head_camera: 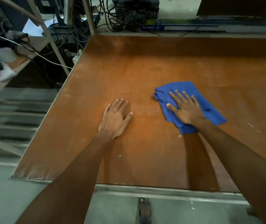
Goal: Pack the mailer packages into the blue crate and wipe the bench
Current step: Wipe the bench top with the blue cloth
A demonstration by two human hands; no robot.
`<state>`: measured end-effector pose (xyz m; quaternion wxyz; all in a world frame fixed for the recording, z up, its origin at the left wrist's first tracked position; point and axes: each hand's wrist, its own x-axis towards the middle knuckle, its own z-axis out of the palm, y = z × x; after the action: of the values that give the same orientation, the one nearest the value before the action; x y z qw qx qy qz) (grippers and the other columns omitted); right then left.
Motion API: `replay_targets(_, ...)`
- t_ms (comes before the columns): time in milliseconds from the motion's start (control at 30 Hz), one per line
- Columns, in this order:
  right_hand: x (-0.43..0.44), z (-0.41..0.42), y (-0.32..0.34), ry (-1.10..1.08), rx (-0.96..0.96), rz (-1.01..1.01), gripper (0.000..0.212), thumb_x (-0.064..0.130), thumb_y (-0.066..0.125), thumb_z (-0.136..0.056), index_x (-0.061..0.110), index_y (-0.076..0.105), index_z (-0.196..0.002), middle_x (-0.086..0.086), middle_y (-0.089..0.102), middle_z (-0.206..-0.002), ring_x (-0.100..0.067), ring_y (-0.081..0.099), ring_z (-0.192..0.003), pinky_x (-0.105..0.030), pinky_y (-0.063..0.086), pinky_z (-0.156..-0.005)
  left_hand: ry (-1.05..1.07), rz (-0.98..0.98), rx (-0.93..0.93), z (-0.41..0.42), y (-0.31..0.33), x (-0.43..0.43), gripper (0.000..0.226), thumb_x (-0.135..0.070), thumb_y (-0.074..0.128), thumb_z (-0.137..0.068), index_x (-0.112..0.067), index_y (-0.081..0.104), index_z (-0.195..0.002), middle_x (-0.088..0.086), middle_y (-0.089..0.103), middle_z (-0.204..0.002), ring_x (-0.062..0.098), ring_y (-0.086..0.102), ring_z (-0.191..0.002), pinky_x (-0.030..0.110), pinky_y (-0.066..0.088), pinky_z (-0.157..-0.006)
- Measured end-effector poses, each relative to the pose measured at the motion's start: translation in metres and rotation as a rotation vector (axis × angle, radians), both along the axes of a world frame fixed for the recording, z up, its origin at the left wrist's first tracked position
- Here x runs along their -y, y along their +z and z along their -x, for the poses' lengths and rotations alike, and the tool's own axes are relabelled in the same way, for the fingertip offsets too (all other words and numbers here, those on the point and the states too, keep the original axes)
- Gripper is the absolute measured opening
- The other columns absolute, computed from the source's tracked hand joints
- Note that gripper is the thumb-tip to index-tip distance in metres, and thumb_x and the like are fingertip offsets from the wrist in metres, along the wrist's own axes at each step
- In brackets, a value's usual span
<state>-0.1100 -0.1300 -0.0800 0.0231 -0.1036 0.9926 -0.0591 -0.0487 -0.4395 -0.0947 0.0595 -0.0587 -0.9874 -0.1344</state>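
- The blue cloth [213,113] lies right of centre on the table [145,70], pressed under the flat, straight-fingered right hand [185,109].
- The left hand [114,117] rests flat on bare wood, holding nothing.
- Being bunched, the cloth may slide unevenly and miss the white specks [119,156] nearer the front edge.

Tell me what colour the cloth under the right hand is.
The cloth is plain bright blue, seen clearly in the head view, lying on the brown bench under the right hand.
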Motion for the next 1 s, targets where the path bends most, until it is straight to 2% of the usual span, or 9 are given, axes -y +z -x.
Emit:
replay_targets(67,0.004,-0.016,-0.001,0.025,-0.011,-0.032,0.074,0.074,0.010,-0.091,0.039,0.005,-0.155,0.010,0.005,-0.165,-0.019,0.003,-0.152,-0.048,0.005,-0.121,0.009,0.007,-0.013,0.003,-0.003,-0.001,0.059,-0.055,0.036,-0.099,-0.028,0.035,-0.151,-0.005,0.027,-0.160,0.014,0.017,-0.149,0.039,0.010,-0.122)
replay_targets(200,0.012,-0.068,-0.003,0.343,-0.015,-0.035,0.074,0.077,0.004,-0.088,0.045,0.002,-0.154,0.017,0.004,-0.163,-0.011,0.002,-0.151,-0.041,0.002,-0.121,0.010,0.023,-0.062,0.001,-0.002,-0.003,0.056,-0.049,0.041,-0.099,-0.022,0.041,-0.147,0.003,0.034,-0.157,0.020,0.026,-0.146,0.042,0.015,-0.121)
replay_targets(367,-0.019,-0.063,0.003,-0.037,-0.004,-0.018,0.084,0.078,-0.002,-0.081,0.039,0.004,-0.155,0.011,0.003,-0.164,-0.019,0.003,-0.152,-0.047,0.005,-0.122,-0.037,0.067,-0.080,-0.034,0.010,-0.033,0.059,-0.047,0.030,-0.101,-0.017,0.035,-0.151,0.006,0.033,-0.158,0.023,0.026,-0.147,0.042,0.014,-0.121)
replay_targets(533,-0.013,-0.138,0.002,0.363,-0.012,-0.047,0.070,0.075,0.001,-0.089,0.046,-0.003,-0.153,0.018,0.000,-0.163,-0.011,-0.001,-0.151,-0.041,0.002,-0.122,0.035,0.062,-0.024,-0.084,0.001,-0.057,0.066,-0.050,0.021,-0.095,-0.019,0.031,-0.153,0.001,0.026,-0.161,0.017,0.019,-0.150,0.040,0.012,-0.121)
replay_targets(667,-0.039,-0.136,0.002,0.069,0.011,-0.012,0.073,0.076,0.003,-0.088,0.045,0.000,-0.153,0.016,0.001,-0.164,-0.014,0.000,-0.152,-0.044,0.003,-0.122,-0.003,0.107,0.038,-0.095,0.001,-0.053,0.066,-0.057,0.023,-0.100,-0.022,0.020,-0.157,-0.001,0.016,-0.164,0.016,0.011,-0.152,0.040,0.008,-0.123)
replay_targets(733,-0.025,-0.151,0.003,0.106,-0.005,-0.028,0.074,0.074,0.003,-0.088,0.043,0.000,-0.154,0.015,0.000,-0.164,-0.015,-0.001,-0.152,-0.045,0.002,-0.122,0.006,0.107,0.056,-0.097,0.001,-0.055,0.067,-0.058,0.024,-0.100,-0.023,0.018,-0.157,-0.001,0.013,-0.165,0.017,0.009,-0.152,0.039,0.006,-0.123)
replay_targets(867,-0.023,-0.194,0.005,0.405,0.017,-0.021,0.067,0.072,0.009,-0.092,0.046,-0.004,-0.153,0.021,-0.003,-0.162,-0.007,-0.005,-0.150,-0.040,-0.002,-0.122,0.018,0.104,0.075,-0.098,0.003,-0.055,0.068,-0.059,0.025,-0.100,-0.024,0.017,-0.157,-0.002,0.012,-0.165,0.016,0.008,-0.152,0.039,0.006,-0.123)
replay_targets(933,-0.050,-0.187,0.007,0.342,0.023,-0.015,0.067,0.074,0.006,-0.090,0.048,-0.002,-0.152,0.022,0.000,-0.162,-0.008,-0.003,-0.150,-0.039,0.000,-0.122,0.011,0.099,0.089,-0.098,0.006,-0.054,0.069,-0.061,0.022,-0.099,-0.025,0.015,-0.158,-0.003,0.010,-0.165,0.016,0.006,-0.152,0.039,0.005,-0.123)
replay_targets(1000,-0.078,-0.180,0.008,0.148,0.022,-0.004,0.072,0.076,0.002,-0.087,0.047,0.000,-0.153,0.019,0.002,-0.163,-0.012,0.002,-0.151,-0.042,0.002,-0.122,-0.003,0.092,0.111,-0.100,0.008,-0.054,0.071,-0.063,0.017,-0.099,-0.025,0.011,-0.158,-0.003,0.006,-0.166,0.015,0.003,-0.152,0.039,0.002,-0.123)
